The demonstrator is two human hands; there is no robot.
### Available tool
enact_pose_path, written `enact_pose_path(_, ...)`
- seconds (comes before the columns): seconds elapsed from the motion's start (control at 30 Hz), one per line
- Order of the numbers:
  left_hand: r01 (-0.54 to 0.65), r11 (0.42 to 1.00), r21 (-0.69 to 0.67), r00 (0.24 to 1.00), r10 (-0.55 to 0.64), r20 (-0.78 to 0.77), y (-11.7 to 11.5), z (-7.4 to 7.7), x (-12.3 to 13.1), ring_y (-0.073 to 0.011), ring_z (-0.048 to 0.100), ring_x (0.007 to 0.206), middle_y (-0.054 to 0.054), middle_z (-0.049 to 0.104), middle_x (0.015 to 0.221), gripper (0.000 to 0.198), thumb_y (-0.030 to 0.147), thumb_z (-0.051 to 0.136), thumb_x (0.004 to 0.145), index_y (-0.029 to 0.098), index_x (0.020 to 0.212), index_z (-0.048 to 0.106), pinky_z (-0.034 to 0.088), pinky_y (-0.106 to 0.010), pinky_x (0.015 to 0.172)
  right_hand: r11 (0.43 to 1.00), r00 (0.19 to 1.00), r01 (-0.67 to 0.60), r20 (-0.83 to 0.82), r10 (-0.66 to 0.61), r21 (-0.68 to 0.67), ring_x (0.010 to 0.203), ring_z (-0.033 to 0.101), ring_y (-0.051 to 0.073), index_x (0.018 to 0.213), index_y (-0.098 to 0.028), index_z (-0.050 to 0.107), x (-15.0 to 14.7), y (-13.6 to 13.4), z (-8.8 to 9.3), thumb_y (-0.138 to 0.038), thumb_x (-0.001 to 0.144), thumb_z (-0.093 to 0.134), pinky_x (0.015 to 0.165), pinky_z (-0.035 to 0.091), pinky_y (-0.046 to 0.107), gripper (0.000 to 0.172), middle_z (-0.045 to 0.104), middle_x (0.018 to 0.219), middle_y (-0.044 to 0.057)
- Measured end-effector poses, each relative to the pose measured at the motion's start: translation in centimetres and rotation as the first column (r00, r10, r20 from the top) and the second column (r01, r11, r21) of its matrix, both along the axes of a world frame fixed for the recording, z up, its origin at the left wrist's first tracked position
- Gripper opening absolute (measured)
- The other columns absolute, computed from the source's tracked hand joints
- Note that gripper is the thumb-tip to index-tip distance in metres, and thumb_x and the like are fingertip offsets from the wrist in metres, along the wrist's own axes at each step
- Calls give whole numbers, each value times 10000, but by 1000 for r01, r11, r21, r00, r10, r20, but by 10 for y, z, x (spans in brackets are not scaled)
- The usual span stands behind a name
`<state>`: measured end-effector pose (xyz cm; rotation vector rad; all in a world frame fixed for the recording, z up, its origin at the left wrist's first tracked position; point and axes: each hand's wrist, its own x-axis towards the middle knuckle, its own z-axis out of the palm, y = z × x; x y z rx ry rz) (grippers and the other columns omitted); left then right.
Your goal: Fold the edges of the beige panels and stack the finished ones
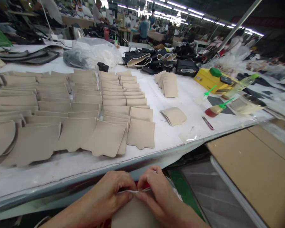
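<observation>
Between my hands, below the table's front edge, is a beige leather-like panel (133,212) with a pale edge along its top. My left hand (115,190) pinches that edge between thumb and fingers from the left. From the right, my right hand (156,193) pinches the same edge, its fingertips almost touching those of the left. The lower part of the panel runs out of view. Across the table, rows of similar beige panels (78,133) overlap in stacks. One separate curved panel (173,116) lies to their right.
On the white table (142,161) stand a yellow box (212,80), a red glue bottle (213,110) and a metal can (248,104). A small pink-handled cutter (207,123) lies near them. Black bags (166,61) sit at the back. Brown board (254,167) is at right. People work far behind.
</observation>
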<state>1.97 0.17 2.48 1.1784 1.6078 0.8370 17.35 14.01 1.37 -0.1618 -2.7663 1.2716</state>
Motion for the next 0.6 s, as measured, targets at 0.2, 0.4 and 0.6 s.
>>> enact_pose_path(0.2,32,999,-22,999,-32,-22,2,-1,0,-132,589,802,35,644,806,183,150,545,846,211,824,717,387,-209,725,998,992,-59,110,61,-19,871,549,162,892,-199,596,4,12,5,-110,836,688,885,299,349,140,638,864,-28)
enact_pose_path(0.4,54,997,-60,998,-55,-17,1,4,-2,-132,591,805,32,642,816,194,156,534,851,210,820,718,397,-208,729,996,988,-74,130,80,-48,812,550,157,819,-199,613,11,23,-4,-183,853,699,867,308,351,94,646,778,-41)
enact_pose_path(0.6,41,995,-96,998,-45,-33,-1,6,-6,-136,594,803,32,653,804,202,133,522,806,202,784,710,398,-208,737,996,985,-67,153,75,-52,776,530,148,804,-193,609,16,34,-9,-187,881,662,856,318,337,94,627,752,-40)
